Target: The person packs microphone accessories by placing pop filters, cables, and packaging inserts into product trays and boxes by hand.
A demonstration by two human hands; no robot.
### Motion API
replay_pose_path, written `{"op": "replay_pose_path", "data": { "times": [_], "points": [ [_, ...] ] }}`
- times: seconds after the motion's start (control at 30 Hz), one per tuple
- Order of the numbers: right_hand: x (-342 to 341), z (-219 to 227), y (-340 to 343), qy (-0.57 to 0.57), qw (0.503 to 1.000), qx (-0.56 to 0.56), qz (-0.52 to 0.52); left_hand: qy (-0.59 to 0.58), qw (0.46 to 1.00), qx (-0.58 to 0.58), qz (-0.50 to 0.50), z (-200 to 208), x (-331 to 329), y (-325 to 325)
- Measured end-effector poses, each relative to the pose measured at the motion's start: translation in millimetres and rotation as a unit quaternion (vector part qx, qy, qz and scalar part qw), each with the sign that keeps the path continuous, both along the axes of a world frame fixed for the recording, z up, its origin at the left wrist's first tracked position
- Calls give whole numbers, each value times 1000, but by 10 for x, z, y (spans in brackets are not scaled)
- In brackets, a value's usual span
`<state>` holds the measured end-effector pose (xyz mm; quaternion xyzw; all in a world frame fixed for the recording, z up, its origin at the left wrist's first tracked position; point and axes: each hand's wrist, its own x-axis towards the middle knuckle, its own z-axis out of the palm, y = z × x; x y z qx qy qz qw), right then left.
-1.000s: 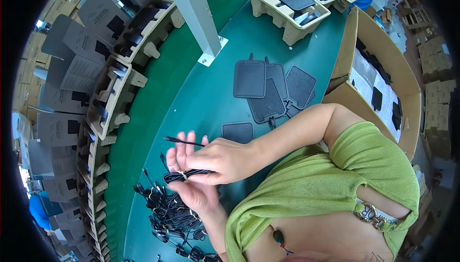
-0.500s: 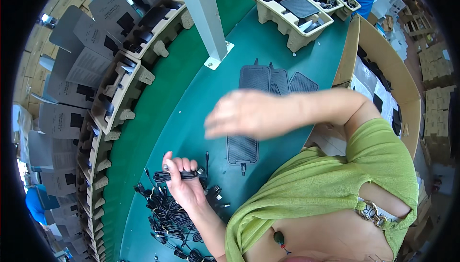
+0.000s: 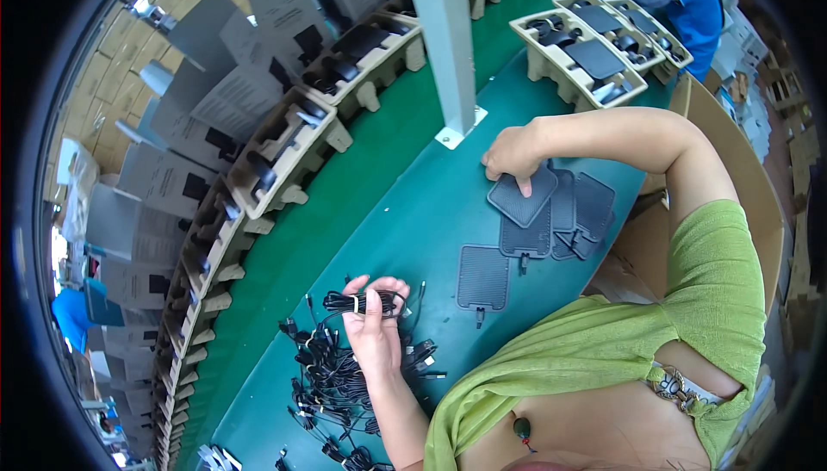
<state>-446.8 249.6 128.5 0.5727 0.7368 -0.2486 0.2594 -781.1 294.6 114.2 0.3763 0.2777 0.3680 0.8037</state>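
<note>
In my left hand (image 3: 372, 333), fingers closed, is a coiled black cable (image 3: 342, 302) bound with a pale tie. Just below that hand lies a tangled heap of black cables (image 3: 332, 385) with plugs. My right hand (image 3: 515, 154) reaches farther out and grips the upper edge of a flat black textured panel (image 3: 523, 199), its thumb lying on the face. The panel is tilted over several similar dark panels (image 3: 594, 200) that overlap on the table. Nearer to me, another textured panel (image 3: 483, 275) lies alone, with a small stub on its near edge.
Moulded trays (image 3: 633, 92) with black parts stand at the far right of the green table (image 3: 413, 238). A grey post (image 3: 444, 49) rises from it. Along the left runs a line of filled trays (image 3: 332, 139) with grey open lids. An open carton (image 3: 732, 161) stands right; a blue-clad person (image 3: 693, 6) is beyond.
My right hand, blurred over the panels before, has moved farther out and now grips one panel. A panel lies apart, nearer me. My left hand keeps the cable. The view has shifted.
</note>
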Motion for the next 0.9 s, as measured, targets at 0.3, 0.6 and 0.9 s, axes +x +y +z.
{"op": "replay_pose_path", "data": {
  "times": [0.3, 0.6, 0.9],
  "points": [
    [-711, 534, 1476, 288, 796, 485, -218, 101, 989, 79, 76, -232, -109, 95],
    [-782, 443, 2854, 177, 783, 479, -355, 86, 986, 116, 85, -266, -178, 127],
    [-1300, 276, 2190, 151, 800, 566, -128, 14, 969, 163, 186, -241, -301, 156]
  ]
}}
